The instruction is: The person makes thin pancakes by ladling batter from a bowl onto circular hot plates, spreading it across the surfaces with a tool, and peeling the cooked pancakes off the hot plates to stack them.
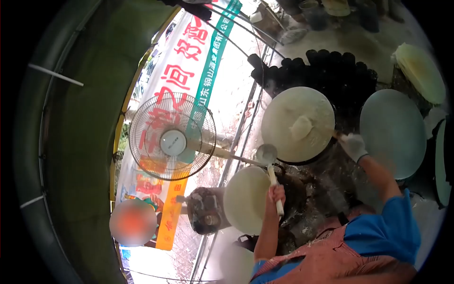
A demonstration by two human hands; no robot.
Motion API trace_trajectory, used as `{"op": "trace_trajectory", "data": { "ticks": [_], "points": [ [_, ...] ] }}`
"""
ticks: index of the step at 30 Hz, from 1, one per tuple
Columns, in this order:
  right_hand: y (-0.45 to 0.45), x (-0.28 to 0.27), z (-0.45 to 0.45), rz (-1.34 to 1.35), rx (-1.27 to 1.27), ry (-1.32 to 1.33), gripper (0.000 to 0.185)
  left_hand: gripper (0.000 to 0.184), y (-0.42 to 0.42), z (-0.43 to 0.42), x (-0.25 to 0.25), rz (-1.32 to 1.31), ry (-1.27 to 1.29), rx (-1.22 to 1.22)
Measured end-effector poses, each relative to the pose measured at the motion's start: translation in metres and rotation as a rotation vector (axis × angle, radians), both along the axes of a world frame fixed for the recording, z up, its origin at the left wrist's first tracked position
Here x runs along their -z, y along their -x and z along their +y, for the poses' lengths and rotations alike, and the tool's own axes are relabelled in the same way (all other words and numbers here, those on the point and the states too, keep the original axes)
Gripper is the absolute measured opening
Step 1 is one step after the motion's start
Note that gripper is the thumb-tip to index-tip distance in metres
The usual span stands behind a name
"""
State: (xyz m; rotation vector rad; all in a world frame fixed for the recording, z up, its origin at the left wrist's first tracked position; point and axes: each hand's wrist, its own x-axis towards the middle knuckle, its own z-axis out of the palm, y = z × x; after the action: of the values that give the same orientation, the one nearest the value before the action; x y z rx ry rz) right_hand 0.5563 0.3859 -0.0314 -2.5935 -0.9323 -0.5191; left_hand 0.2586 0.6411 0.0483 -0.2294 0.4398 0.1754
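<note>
My bare left hand (276, 193) is closed around the pale handle of a ladle (266, 154). Its round bowl is up beside the near-left rim of a round griddle (279, 111). Pale batter covers the griddle, with a thicker whitish mound (301, 128) near its middle. At the griddle's right edge, my right hand (353, 147), in a white glove, closes on a brownish handle that reaches over the batter; the tool's far end is unclear. Below the ladle's bowl, a wide pot (246, 199) of pale batter stands beside my left hand.
A second round griddle (393, 135) lies to the right, near my right arm. Stacked black coal briquettes (326, 71) stand behind the first griddle. Pale flat sheets (421, 73) are piled at the far right. A standing fan (173, 142) and a printed banner (177, 75) are on the left.
</note>
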Motion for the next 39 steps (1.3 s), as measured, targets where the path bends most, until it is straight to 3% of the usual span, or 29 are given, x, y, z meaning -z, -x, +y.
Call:
{"op": "trace_trajectory", "data": {
  "ticks": [2,4,5,8,9,10,12,14,16,19,20,22,26,27,29,30,32,33,35,36,38,39],
  "points": [
    [0.003,-0.019,-0.015,0.077,-0.052,0.036,0.016,0.025,-0.028,0.004,-0.002,0.014,-0.064,0.042],
    [-0.011,0.001,-0.033,0.086,0.071,-0.073,0.017,0.024,-0.048,0.004,-0.006,0.076,-0.009,0.061],
    [-0.009,0.005,-0.039,0.067,0.182,-0.157,0.017,0.021,-0.057,0.001,-0.003,0.174,-0.168,0.059],
    [0.042,0.023,-0.038,0.123,0.176,0.105,0.017,0.019,-0.093,-0.019,0.023,0.401,-0.623,0.073],
    [0.061,0.024,-0.033,0.154,0.103,0.064,0.016,0.024,-0.106,-0.029,0.036,0.386,-0.649,0.085],
    [0.085,0.006,-0.020,0.194,0.030,0.027,0.014,0.024,-0.119,-0.035,0.047,0.365,-0.483,0.134],
    [0.103,-0.008,-0.007,0.277,-0.031,-0.160,0.013,0.022,-0.119,-0.041,0.024,0.233,0.041,0.233],
    [0.112,-0.039,-0.021,0.239,-0.062,-0.206,0.013,0.021,-0.062,-0.054,-0.026,0.061,-0.375,0.184],
    [0.119,-0.055,-0.046,0.056,-0.116,-0.178,0.018,0.019,0.006,-0.078,-0.023,0.354,-0.886,0.151],
    [0.122,-0.044,-0.057,-0.101,-0.121,-0.139,0.022,0.024,0.041,-0.080,-0.003,0.245,-0.422,0.264],
    [0.121,-0.042,-0.060,-0.107,-0.100,-0.160,0.023,0.027,0.040,-0.075,-0.001,0.081,-0.100,0.251],
    [0.114,-0.042,-0.056,-0.130,-0.075,-0.226,0.025,0.029,0.038,-0.083,-0.011,-0.042,0.237,0.218],
    [0.058,-0.011,-0.063,0.031,-0.140,0.204,0.033,0.038,0.068,-0.127,-0.023,-0.390,0.260,0.168],
    [0.031,0.013,-0.069,0.111,-0.117,0.163,0.035,0.040,0.075,-0.141,0.024,-0.763,0.130,0.227],
    [0.000,0.026,-0.058,0.307,-0.047,0.088,0.039,0.039,0.101,-0.176,0.063,-0.962,-0.046,0.161],
    [-0.007,0.011,-0.054,0.434,0.027,0.061,0.040,0.032,0.114,-0.197,0.042,-0.736,0.060,0.070],
    [0.000,-0.011,-0.045,0.401,-0.163,-0.033,0.042,0.041,0.138,-0.238,-0.001,-0.273,0.166,-0.148],
    [0.009,-0.022,-0.035,0.515,-0.266,-0.101,0.043,0.042,0.153,-0.254,0.019,-0.261,0.265,-0.186],
    [0.046,-0.046,-0.014,0.546,-0.395,-0.016,0.043,0.041,0.169,-0.286,0.004,-0.262,0.449,-0.267],
    [0.063,-0.046,-0.005,0.543,-0.489,-0.027,0.042,0.040,0.186,-0.302,0.010,-0.276,0.463,-0.311],
    [0.113,-0.072,0.013,0.532,-0.491,0.213,0.039,0.039,0.218,-0.339,0.038,-0.313,0.481,-0.382],
    [0.128,-0.060,0.023,0.546,-0.616,0.200,0.037,0.039,0.225,-0.355,0.021,-0.203,0.462,-0.492]
  ]
}}
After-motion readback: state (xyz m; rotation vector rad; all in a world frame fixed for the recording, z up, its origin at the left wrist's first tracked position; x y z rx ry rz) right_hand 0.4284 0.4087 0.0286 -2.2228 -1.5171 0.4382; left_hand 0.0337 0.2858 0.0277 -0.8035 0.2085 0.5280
